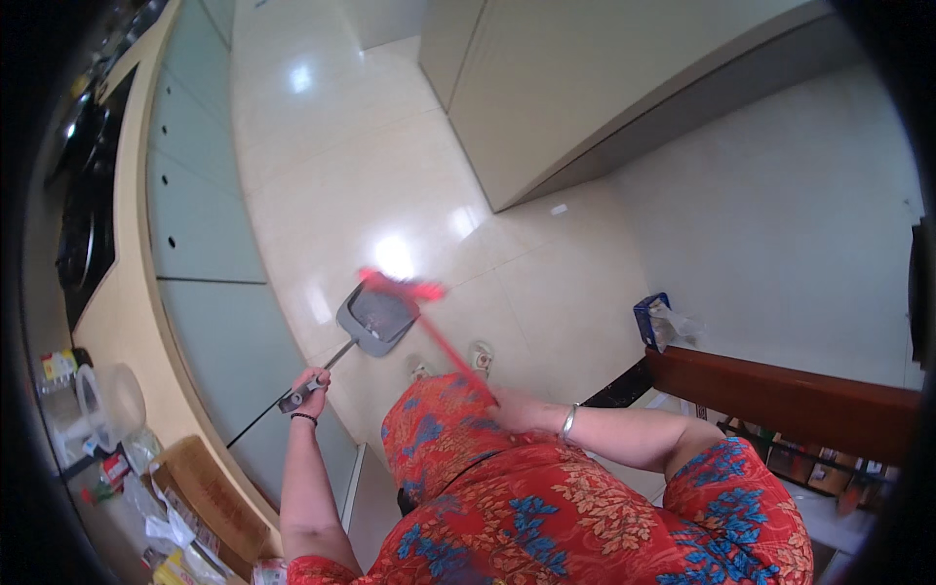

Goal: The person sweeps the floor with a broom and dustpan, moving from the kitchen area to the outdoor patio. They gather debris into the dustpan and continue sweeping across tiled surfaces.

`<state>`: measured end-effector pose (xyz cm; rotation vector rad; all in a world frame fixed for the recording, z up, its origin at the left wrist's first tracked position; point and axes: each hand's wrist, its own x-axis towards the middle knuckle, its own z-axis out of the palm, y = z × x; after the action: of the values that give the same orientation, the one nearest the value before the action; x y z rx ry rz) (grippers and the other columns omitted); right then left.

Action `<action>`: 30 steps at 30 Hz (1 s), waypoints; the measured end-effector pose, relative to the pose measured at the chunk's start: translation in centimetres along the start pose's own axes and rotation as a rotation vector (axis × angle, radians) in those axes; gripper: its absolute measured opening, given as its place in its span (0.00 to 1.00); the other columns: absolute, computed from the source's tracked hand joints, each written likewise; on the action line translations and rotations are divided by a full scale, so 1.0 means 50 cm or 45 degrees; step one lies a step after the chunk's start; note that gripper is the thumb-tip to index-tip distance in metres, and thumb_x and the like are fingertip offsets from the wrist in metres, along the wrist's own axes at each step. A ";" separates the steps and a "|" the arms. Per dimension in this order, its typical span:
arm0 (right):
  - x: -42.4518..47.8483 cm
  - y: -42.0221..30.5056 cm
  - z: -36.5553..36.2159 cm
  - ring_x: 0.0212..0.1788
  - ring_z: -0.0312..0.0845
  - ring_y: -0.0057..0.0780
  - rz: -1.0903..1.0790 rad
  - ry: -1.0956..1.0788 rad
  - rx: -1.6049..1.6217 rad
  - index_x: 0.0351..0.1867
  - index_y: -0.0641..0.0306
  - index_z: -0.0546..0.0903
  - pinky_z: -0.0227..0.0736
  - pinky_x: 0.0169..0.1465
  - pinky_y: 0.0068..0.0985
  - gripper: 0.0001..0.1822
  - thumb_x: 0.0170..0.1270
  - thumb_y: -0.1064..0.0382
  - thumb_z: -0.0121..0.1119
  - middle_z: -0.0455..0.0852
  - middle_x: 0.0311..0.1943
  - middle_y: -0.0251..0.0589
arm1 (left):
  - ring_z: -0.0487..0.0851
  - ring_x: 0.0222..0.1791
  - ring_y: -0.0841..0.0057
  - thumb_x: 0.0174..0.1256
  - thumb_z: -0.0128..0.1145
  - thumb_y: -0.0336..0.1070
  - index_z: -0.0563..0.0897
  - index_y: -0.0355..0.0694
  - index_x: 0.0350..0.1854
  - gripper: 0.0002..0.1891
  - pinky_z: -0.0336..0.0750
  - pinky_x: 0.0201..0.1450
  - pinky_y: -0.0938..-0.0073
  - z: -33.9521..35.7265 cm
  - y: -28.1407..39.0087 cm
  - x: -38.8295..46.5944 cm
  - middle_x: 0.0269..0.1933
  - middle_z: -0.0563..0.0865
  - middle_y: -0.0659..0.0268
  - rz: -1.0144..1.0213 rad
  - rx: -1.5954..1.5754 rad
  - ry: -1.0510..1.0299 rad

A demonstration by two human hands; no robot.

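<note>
My left hand point(313, 391) grips the upper end of the handle of a grey dustpan point(379, 342). The pan lies on the tiled floor, with a little pale debris in it. My right hand point(515, 411), slightly blurred, is closed around the red handle of a broom point(455, 352). The broom's red head point(398, 284) is blurred too and lies across the dustpan's far edge. Whether its bristles touch the floor or the pan cannot be made out.
Left runs a counter point(164, 344) above pale green cabinets point(208, 219), bearing a black stove point(95, 197) and a cardboard box point(208, 504). A beige cabinet point(570, 88) juts in ahead. A white scrap point(559, 209) lies on the floor. Right are a blue box point(646, 322) and brown wooden ledge point(775, 384).
</note>
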<state>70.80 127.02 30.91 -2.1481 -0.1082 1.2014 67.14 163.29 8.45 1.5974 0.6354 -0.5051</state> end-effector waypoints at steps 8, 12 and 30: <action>-0.241 0.037 -0.134 0.17 0.71 0.21 0.474 -0.052 0.314 0.65 0.54 0.62 0.68 0.21 0.20 0.25 0.66 0.62 0.46 0.76 0.23 0.38 | 0.70 0.25 0.80 0.54 0.48 0.24 0.73 0.37 0.24 0.03 0.65 0.28 0.82 0.035 -0.031 0.055 0.23 0.74 0.67 -0.033 -0.453 -0.171; -0.321 0.149 -0.207 0.14 0.71 0.24 0.874 0.216 0.436 0.65 0.47 0.62 0.67 0.17 0.24 0.25 0.65 0.63 0.46 0.75 0.17 0.38 | 0.71 0.26 0.80 0.53 0.48 0.22 0.73 0.35 0.25 0.02 0.65 0.29 0.82 0.088 0.011 0.024 0.24 0.74 0.67 -0.002 -0.546 -0.211; -0.086 0.651 -0.396 0.19 0.77 0.45 0.857 0.535 0.333 0.60 0.67 0.58 0.70 0.17 0.38 0.28 0.55 0.71 0.43 0.78 0.25 0.57 | 0.78 0.27 0.79 0.56 0.57 0.31 0.75 0.36 0.30 0.06 0.74 0.29 0.80 0.570 0.305 0.037 0.26 0.76 0.68 -0.084 0.097 -0.208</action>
<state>76.13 90.10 22.07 -2.2047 0.9638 0.9898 79.71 134.24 15.16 1.5913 0.5524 -0.7084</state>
